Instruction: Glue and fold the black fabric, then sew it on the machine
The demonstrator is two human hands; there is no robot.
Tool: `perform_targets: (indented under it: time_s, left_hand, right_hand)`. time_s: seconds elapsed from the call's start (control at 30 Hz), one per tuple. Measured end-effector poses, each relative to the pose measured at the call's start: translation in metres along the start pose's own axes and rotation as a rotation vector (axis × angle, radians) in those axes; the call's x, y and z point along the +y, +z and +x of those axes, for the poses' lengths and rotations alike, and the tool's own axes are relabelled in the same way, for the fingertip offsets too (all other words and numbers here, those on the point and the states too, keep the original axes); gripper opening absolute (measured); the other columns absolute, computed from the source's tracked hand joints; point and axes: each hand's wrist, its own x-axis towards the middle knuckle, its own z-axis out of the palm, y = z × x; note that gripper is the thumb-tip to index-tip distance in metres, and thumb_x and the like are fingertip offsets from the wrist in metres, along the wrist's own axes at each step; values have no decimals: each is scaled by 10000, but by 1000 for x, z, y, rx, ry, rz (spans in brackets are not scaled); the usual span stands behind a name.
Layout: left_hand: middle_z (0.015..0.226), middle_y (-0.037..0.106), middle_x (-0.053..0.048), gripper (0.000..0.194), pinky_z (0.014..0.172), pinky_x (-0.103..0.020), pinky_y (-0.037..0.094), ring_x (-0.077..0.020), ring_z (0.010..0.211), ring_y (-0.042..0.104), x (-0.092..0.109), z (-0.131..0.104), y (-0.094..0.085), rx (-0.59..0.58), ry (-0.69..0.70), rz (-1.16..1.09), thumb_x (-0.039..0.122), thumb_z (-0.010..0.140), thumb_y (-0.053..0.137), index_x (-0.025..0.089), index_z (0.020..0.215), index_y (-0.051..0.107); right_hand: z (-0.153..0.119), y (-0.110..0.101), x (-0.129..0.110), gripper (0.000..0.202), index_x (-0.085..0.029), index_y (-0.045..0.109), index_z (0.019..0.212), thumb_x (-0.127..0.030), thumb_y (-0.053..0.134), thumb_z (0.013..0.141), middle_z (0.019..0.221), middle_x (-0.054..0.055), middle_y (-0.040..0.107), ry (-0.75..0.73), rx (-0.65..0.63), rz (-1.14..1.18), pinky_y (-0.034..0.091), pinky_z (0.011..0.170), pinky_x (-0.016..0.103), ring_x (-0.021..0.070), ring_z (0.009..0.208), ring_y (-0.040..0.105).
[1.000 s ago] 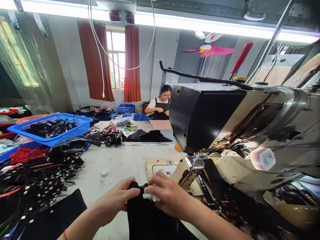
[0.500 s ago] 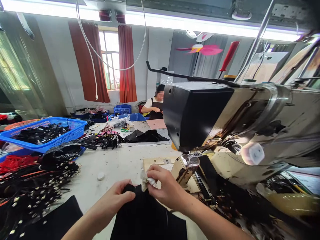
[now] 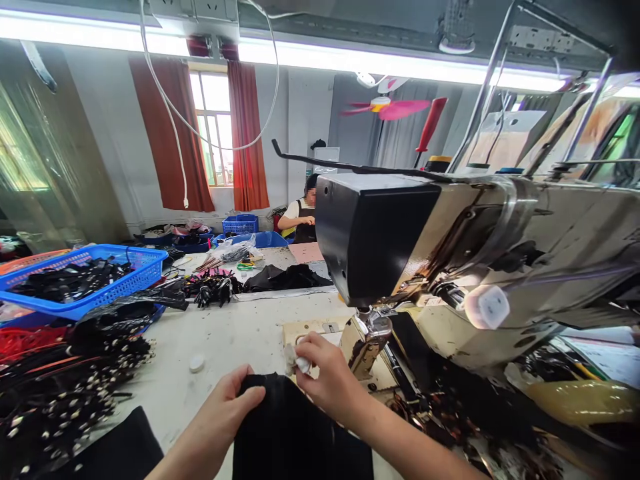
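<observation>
My left hand [image 3: 234, 402] pinches the upper left corner of a black fabric piece [image 3: 300, 433], thumb on top. The cloth hangs toward me over the front of the white table. Between the fingers of my right hand [image 3: 327, 373] is a crumpled white wad [image 3: 295, 359], perhaps cloth or tissue; its exact kind is unclear. The wad is just above the fabric's top edge, and I cannot tell whether they touch. Right of this hand stands the post of a sewing machine [image 3: 367, 343], below its black head cover.
A small white cap [image 3: 197, 363] lies on the table. To the left are a blue basket [image 3: 150, 263] of black pieces and a pile of black strips with pale ends [image 3: 100, 393]. Another person [image 3: 300, 217] sits across the room. A yellowish bag [image 3: 575, 400] lies far right.
The view has shifted slightly. My right hand with the white wad has come off the fabric's top edge. My left hand keeps its pinch on the corner.
</observation>
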Motion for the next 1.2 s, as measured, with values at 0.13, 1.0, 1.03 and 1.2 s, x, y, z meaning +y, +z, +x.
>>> perform_targets:
  time_s: [0.13, 1.0, 1.03, 1.2]
  left_hand:
    - [706, 588, 41, 359, 597, -253, 407, -151, 676, 525, -1, -1, 2, 48, -12, -21, 449, 623, 763, 215, 811, 565]
    - [771, 571, 20, 139, 737, -282, 395, -181, 781, 481, -5, -4, -8, -3, 237, 346, 345, 773, 594, 215, 805, 554]
    - [746, 551, 29, 128, 718, -279, 391, -171, 750, 464, -7, -3, -10, 4, 239, 369, 340, 787, 579, 219, 805, 543]
    - [760, 535, 24, 134, 724, -282, 401, -176, 759, 464, -15, 0, -19, -4, 270, 394, 352, 797, 550, 219, 799, 526]
  right_hand:
    - [-5, -3, -5, 377, -216, 665, 994, -33, 636, 666, 914, 46, 580, -230, -123, -24, 488, 703, 245, 162, 808, 565]
    - [33, -2, 2, 152, -181, 613, 685, -49, 672, 637, 741, 10, 583, -121, -117, -151, 402, 761, 316, 181, 792, 484]
    - [35, -1, 3, 148, -174, 606, 669, -41, 663, 637, 728, 17, 576, -87, -98, -187, 398, 745, 318, 185, 784, 478]
    - [33, -2, 0, 143, -171, 605, 694, -41, 648, 651, 770, 13, 583, -78, -118, -151, 395, 764, 301, 175, 813, 481]
